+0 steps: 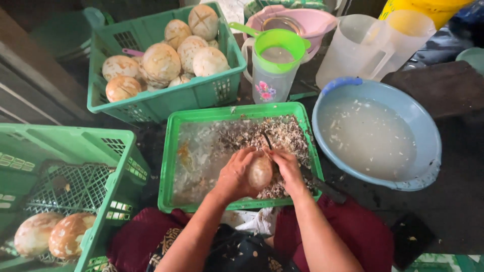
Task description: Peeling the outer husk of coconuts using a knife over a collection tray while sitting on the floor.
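My left hand (236,174) grips a round pale brown coconut (260,173) over a shallow green tray (169,166) on my lap. My right hand (287,168) holds a dark-bladed knife (267,141), its blade pointing up against the coconut's top. A heap of brown and white shavings (262,133) lies in the tray's far right part. The tray's left part holds a wet, glossy film.
A green crate (151,103) of several peeled coconuts stands far left. A second green crate (101,211) at near left holds two coconuts (53,234). A blue basin (428,146) of cloudy water sits right. Behind stand a green-lidded jug (275,63), clear jugs (368,48) and a pink bowl (312,22).
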